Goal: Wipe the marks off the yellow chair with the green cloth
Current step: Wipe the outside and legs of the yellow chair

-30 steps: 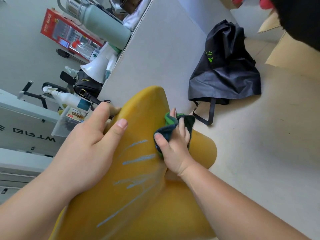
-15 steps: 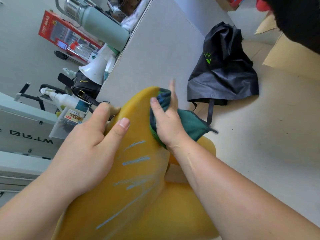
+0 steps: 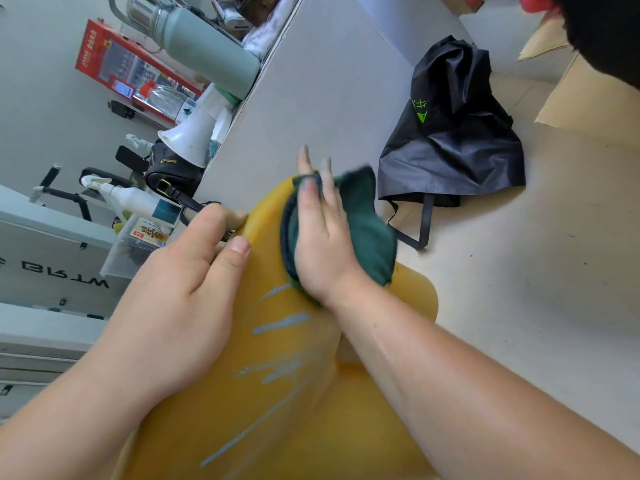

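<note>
At the centre of the view, the yellow chair (image 3: pixel 277 410) fills the near foreground, with its rounded edge at the far end. Several pale blue marks (image 3: pixel 280 323) run across its surface as slanted streaks. They lie between the two forearms, and the farthest streak is just beside the near edge of the green cloth (image 3: pixel 367 233).

The green cloth lies bunched on the far part of the chair, close to the rounded edge. The right hand (image 3: pixel 322 247) rests flat on top of it, palm down and fingers straight, pressing the cloth against the chair. The fingers do not curl around the cloth, and the fingertips are blurred. Part of the cloth spreads out to the right of the hand.

The left hand (image 3: pixel 173 306) grips the left edge of the chair. Its thumb lies on the marked face and its fingers curl over the edge, out of sight behind it.

On the floor (image 3: pixel 519 289) at the far right, a black bag (image 3: pixel 450 140) with green lettering sits slumped, its strap trailing toward the chair. Flat cardboard (image 3: pixel 588 102) lies beyond it. At the far left, a white spray bottle (image 3: pixel 128 197), a black handbag (image 3: pixel 169 171), a white megaphone (image 3: pixel 194 136), a pale green flask (image 3: pixel 204 46) and a red box (image 3: pixel 128 77) are grouped together.
</note>
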Motion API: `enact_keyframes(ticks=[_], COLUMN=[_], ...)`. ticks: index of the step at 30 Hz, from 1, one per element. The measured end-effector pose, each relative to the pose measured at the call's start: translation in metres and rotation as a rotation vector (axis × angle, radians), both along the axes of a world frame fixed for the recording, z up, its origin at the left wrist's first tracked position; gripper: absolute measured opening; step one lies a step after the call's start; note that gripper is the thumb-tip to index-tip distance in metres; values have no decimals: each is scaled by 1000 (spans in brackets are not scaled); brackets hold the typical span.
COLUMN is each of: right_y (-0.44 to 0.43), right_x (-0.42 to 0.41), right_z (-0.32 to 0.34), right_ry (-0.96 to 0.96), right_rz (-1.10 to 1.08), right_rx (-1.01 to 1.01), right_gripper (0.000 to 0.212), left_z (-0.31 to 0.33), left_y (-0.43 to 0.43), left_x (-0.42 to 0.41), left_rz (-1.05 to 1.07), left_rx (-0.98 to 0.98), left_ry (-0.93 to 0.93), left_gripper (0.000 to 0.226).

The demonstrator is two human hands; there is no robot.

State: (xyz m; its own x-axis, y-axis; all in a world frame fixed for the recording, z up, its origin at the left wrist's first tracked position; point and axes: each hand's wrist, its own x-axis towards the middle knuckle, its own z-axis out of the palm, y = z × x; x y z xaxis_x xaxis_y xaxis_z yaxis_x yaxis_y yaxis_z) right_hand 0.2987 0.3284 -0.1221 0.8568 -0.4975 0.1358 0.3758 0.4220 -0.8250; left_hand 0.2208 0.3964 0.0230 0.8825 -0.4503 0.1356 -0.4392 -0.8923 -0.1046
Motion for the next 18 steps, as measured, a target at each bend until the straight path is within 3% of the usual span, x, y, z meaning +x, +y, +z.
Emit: enact_keyframes(ticks=[2, 4, 7, 10, 14, 18], right_y=[-23, -25, 18, 67, 46, 4], right_x=[26, 48, 38, 10, -18, 6], right_z=[1, -28, -81, -104, -56, -23], right_ry=[-37, 6, 263, 288, 126, -55], right_rz=[9, 126, 376, 372, 106, 3], right_rx=[-5, 164, 445, 568, 306, 9], right_gripper=[61, 64, 102, 104, 75, 68], left_z=[0, 0, 1, 1, 1, 1], left_y=[-2, -3, -4, -5, -4, -5], left_x=[0, 0, 0, 0, 0, 1], left_rz=[19, 33, 39, 42, 38, 42], left_rx=[-3, 14, 30, 35, 48, 65], left_ry=[10, 20, 19, 13, 8, -5], left_gripper=[13, 14, 13, 13, 12, 16])
